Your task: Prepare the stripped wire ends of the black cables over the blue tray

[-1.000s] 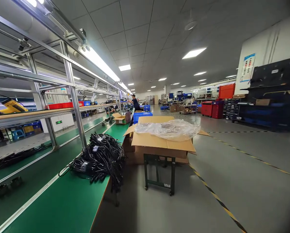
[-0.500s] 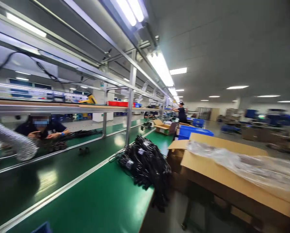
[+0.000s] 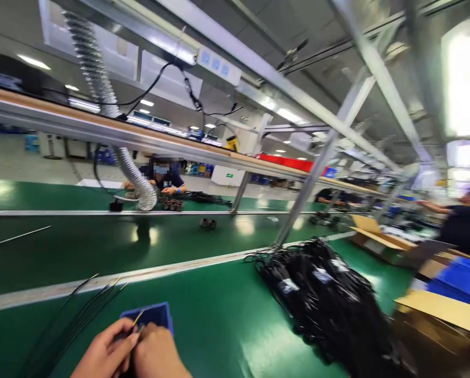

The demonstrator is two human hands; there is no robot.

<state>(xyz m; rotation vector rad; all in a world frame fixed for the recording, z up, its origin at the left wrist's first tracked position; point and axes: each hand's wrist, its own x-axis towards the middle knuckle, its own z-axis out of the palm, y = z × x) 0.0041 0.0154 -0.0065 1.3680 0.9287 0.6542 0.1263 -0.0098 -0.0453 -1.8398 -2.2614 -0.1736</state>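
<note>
Between the gripping hands [image 3: 113, 347] [image 3: 157, 349], at the blue bin [image 3: 164, 316], a thin yellow wire [image 3: 139, 317].

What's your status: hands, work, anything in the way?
Left hand pinching thin yellow wire end; right hand close beside it, grip hidden. Blue bin just beyond, partly covered by hands. Black cable heap off to the right.
</note>
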